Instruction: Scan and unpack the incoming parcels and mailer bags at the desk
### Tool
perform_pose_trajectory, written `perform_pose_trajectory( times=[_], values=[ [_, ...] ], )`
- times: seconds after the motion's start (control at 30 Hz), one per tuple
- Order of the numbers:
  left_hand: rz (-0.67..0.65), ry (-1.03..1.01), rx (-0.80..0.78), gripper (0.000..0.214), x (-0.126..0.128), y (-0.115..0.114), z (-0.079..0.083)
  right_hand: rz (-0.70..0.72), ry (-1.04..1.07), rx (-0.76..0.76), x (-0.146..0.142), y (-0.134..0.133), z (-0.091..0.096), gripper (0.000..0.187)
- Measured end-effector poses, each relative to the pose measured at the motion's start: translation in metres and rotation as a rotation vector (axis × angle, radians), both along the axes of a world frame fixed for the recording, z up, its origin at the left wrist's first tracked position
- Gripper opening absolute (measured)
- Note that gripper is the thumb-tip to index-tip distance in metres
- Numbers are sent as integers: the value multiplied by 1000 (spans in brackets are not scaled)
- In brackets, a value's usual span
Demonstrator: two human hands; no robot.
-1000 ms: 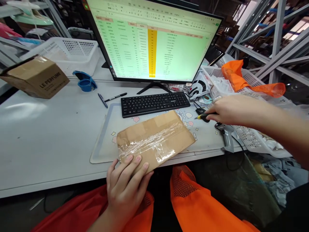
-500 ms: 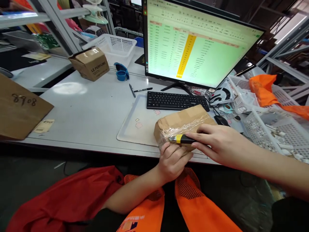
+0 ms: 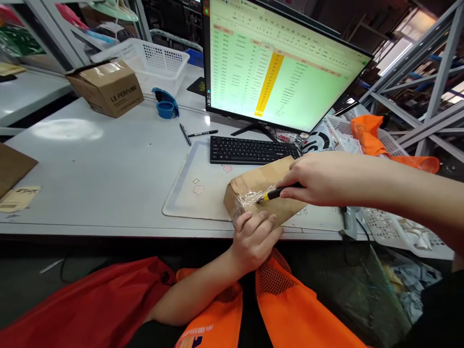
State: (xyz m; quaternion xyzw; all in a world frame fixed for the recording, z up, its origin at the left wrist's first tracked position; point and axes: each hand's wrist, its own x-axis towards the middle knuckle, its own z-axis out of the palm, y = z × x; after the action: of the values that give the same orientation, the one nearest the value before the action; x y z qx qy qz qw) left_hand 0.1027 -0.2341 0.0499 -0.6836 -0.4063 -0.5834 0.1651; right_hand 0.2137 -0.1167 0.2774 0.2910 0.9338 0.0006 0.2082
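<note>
A flat brown cardboard parcel [image 3: 253, 186] sealed with clear tape lies on a desk mat [image 3: 192, 193] at the table's near edge. My left hand [image 3: 253, 239] grips the parcel's near end, fingers curled over it. My right hand [image 3: 326, 179] is closed on a black and yellow utility knife [image 3: 273, 194]. The knife's tip touches the taped top of the parcel near its left end.
A keyboard [image 3: 250, 150] and a large monitor [image 3: 279, 67] stand behind the parcel. A "LE PERFUME" carton [image 3: 107, 89], a blue tape dispenser [image 3: 165, 104], two pens [image 3: 192, 133] and a white basket [image 3: 152, 58] sit at the left. White baskets [image 3: 395, 222] fill the right.
My right hand took the knife from beside the mouse and brought it to the parcel's taped top. My left hand's grip on the near end tightened. The camera view shifted.
</note>
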Motion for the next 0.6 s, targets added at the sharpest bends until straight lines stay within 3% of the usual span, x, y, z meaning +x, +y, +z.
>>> perform_pose_trajectory(
  times=[0.17, 0.3, 0.43, 0.6],
  values=[
    [-7, 13, -3, 19, -1, -1, 1, -70, 48, 40, 39, 12, -2, 31],
    [-13, 27, -9, 20, -3, -1, 1, -137, 45, 124, 83, 27, -14, 35],
    [-28, 37, -10, 21, -5, 2, -2, -190, 171, 159, 133, 51, -28, 39],
    [-81, 67, 37, 21, -20, 7, -5, -512, 203, 282, 217, 83, -54, 38]
  ],
)
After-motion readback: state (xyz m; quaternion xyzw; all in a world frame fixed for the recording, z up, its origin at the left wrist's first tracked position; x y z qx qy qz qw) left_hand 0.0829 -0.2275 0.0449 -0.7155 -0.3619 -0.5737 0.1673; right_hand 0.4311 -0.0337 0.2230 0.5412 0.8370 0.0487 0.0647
